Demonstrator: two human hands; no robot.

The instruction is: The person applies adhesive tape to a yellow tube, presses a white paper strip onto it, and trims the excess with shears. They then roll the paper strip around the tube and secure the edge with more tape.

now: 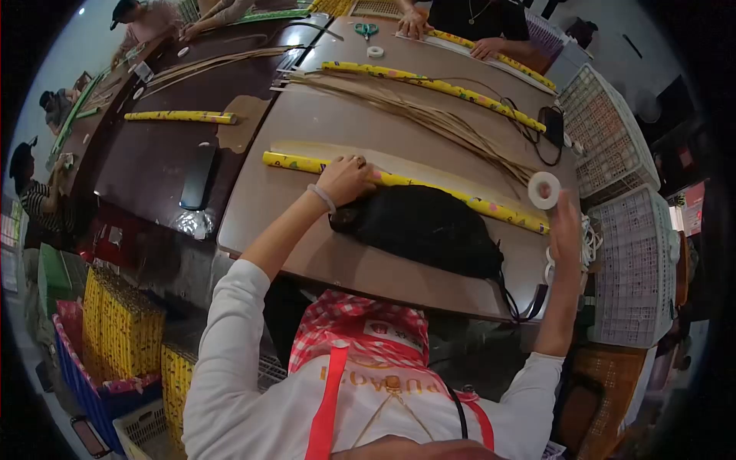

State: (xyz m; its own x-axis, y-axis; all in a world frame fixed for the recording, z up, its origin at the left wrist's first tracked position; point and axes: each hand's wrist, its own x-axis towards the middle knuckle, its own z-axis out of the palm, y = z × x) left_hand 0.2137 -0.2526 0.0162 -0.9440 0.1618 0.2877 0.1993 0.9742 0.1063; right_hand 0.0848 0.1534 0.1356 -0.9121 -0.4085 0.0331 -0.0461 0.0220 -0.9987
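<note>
A long yellow patterned roll [452, 198] lies across the table in front of me. My left hand [349, 184] is closed around it near its left end, fingers curled over the top. At the roll's right end, my right hand [566, 228] holds up a roll of white tape [543, 190], its round face and core turned towards me. Just on my side of the yellow roll, partly covering its lower edge, rests a black cloth bag [422, 230] with a cord trailing to the right.
Thin brown strips [422, 115] lie beyond, with another yellow roll [429, 88] behind them. Scissors [366, 31] lie at the back. A co-worker's hands [414, 23] press on work opposite. White baskets [629, 261] stand right of the table. A phone [199, 176] lies on the dark table.
</note>
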